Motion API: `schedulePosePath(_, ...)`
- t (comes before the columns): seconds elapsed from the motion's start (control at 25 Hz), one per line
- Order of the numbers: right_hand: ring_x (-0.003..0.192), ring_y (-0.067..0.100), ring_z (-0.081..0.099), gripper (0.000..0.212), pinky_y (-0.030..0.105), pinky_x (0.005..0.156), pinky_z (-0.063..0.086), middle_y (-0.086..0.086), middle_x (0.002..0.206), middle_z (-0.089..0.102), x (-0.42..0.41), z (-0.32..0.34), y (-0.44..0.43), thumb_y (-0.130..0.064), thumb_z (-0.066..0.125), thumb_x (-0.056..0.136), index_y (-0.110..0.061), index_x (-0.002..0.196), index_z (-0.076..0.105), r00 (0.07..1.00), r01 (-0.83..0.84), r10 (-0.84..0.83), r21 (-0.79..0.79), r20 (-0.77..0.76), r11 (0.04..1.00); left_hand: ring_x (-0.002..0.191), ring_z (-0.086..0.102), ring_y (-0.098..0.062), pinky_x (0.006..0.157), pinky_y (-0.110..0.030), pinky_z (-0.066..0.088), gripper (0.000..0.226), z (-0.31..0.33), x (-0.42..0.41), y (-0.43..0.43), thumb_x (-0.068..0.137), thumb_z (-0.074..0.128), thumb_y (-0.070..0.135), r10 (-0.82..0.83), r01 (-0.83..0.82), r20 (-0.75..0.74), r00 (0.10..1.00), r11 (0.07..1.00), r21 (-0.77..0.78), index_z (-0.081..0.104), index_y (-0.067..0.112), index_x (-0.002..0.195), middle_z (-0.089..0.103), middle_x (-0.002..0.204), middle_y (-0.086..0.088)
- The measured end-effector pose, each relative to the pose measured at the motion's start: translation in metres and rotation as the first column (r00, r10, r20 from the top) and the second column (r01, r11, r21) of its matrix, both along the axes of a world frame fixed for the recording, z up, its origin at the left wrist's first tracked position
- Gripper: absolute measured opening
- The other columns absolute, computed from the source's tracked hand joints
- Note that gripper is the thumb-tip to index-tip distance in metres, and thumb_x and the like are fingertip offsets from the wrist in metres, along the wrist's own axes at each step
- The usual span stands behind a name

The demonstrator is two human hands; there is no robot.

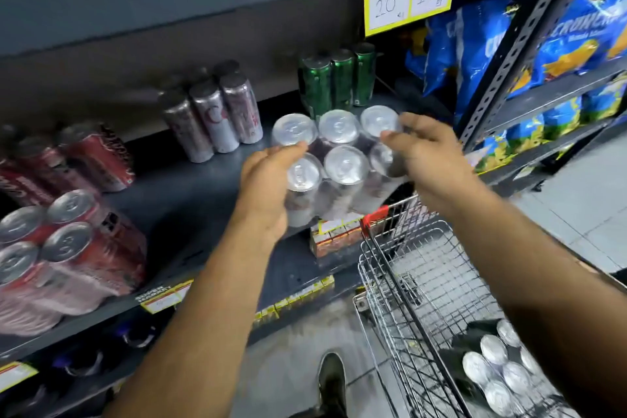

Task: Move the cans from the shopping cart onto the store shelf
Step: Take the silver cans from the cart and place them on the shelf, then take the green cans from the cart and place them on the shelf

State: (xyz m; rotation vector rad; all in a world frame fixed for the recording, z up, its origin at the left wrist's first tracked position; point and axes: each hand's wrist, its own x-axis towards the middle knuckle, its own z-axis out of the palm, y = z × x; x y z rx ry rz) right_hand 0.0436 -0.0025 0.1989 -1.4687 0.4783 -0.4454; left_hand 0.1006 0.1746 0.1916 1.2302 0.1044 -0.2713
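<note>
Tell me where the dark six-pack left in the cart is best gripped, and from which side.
Probably its two short ends, from above with a hand on each. The dark six-pack stands upright, tops up, low in the wire cart, whose walls block side approaches.

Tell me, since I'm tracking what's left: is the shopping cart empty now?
No, another pack of cans lies in the shopping cart at lower right.
</note>
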Motion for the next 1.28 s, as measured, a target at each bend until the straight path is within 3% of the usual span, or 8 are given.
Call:
schedulePosePath(0.16, 0.073, 0.014, 0.061, 0.018, 0.033, 0.073, 0.053, -0.002, 0.080, 0.063, 0.050, -0.023, 0.034, -0.006, 0.066, 0.077, -0.021, 0.083, 0.058, 0.989, -0.133, 0.130, -0.031, -0.074, 0.991, 0.061, 0.064, -0.017, 0.060, -0.026, 0.051, 0.014, -0.025, 0.030, 0.035, 0.083, 0.063, 0.012, 0.042, -0.040, -0.045, 0.998, 0.998, 0.040, 0.069, 0.014, 0.070, 0.068, 0.067, -0.003)
schedulePosePath(0.36, 0.078, 0.010, 0.063, 0.051, 0.029, 0.077, 0.054, 0.003, 0.104, 0.065, 0.088, -0.030, 0.037, -0.007, 0.061, 0.084, -0.004, 0.132, 0.045, 0.980, -0.171, 0.163, -0.068, -0.115, 0.983, 0.056, 0.068, -0.004, 0.053, -0.016, 0.052, 0.028, -0.047, 0.042, 0.035, 0.083, 0.061, 0.003, 0.119, -0.124, 0.052, 0.991, 0.988, 0.095, 0.073, 0.016, 0.061, 0.072, 0.058, 0.008)
schedulePosePath(0.52, 0.108, 0.018, 0.061, 0.062, 0.034, 0.099, 0.049, 0.014, 0.132, 0.057, 0.090, -0.039, 0.028, -0.015, 0.059, 0.088, -0.001, 0.142, 0.033, 0.959, -0.263, 0.242, -0.151, -0.146, 0.953, 0.068, 0.071, -0.004, 0.059, -0.018, 0.053, 0.007, -0.055, 0.035, 0.033, 0.085, 0.065, 0.013, 0.173, -0.179, 0.058, 0.983, 0.978, 0.104, 0.072, 0.014, 0.085, 0.076, 0.074, 0.006)
schedulePosePath(0.64, 0.111, 0.014, 0.058, 0.062, 0.027, 0.096, 0.048, 0.006, 0.129, 0.057, 0.078, -0.041, 0.016, -0.025, 0.060, 0.088, -0.003, 0.140, 0.036, 0.943, -0.321, 0.291, -0.215, -0.162, 0.922, 0.084, 0.069, -0.008, 0.070, -0.023, 0.053, 0.033, -0.048, 0.025, 0.029, 0.085, 0.069, 0.020, 0.256, -0.258, 0.036, 0.966, 0.953, 0.161, 0.062, 0.002, 0.112, 0.074, 0.100, -0.002)
schedulePosePath(0.8, 0.094, 0.013, 0.055, 0.045, 0.025, 0.081, 0.046, 0.005, 0.105, 0.058, 0.040, -0.053, -0.045, -0.029, 0.061, 0.087, -0.007, 0.126, 0.053, 0.991, -0.111, 0.085, -0.274, -0.107, 0.955, 0.136, 0.040, -0.016, 0.114, -0.030, 0.031, 0.074, -0.032, 0.000, 0.012, 0.090, 0.060, 0.038, 0.198, -0.527, 0.663, 0.722, 0.778, 0.342, 0.026, 0.001, 0.143, 0.036, 0.148, -0.015)
schedulePosePath(0.92, 0.083, 0.015, 0.057, 0.033, 0.026, 0.076, 0.048, 0.009, 0.095, 0.059, -0.021, -0.087, -0.109, -0.020, 0.064, 0.086, -0.002, 0.113, 0.059, 0.987, 0.078, -0.104, -0.206, -0.119, 0.975, 0.144, 0.020, -0.042, 0.118, -0.053, 0.016, 0.071, -0.047, -0.028, -0.043, 0.094, 0.055, 0.034, -0.134, -0.323, 0.810, 0.570, 0.871, 0.371, 0.018, 0.003, 0.146, 0.018, 0.153, -0.034)
schedulePosePath(1.12, 0.080, 0.018, 0.061, 0.038, 0.035, 0.081, 0.050, 0.018, 0.106, 0.066, -0.162, -0.180, -0.184, -0.018, 0.064, 0.085, 0.000, 0.118, 0.058, 0.808, 0.237, -0.308, -0.201, -0.502, 0.950, 0.144, 0.026, -0.032, 0.118, -0.043, 0.022, 0.067, -0.123, -0.098, -0.154, 0.093, 0.055, 0.024, -0.642, 0.345, 0.252, 0.724, 0.654, 0.674, 0.023, 0.003, 0.148, 0.025, 0.155, -0.023)
schedulePosePath(1.28, 0.069, 0.014, 0.058, 0.043, 0.022, 0.063, 0.047, 0.016, 0.109, 0.069, -0.240, -0.235, -0.192, -0.030, 0.068, 0.081, -0.009, 0.118, 0.060, 0.580, 0.331, -0.405, -0.250, -0.707, 0.910, 0.135, 0.040, -0.029, 0.112, -0.047, 0.035, 0.064, -0.182, -0.136, -0.211, 0.096, 0.045, 0.042, -0.760, 0.784, -0.359, 0.542, 0.304, 0.541, 0.024, 0.014, 0.148, 0.031, 0.155, -0.010)
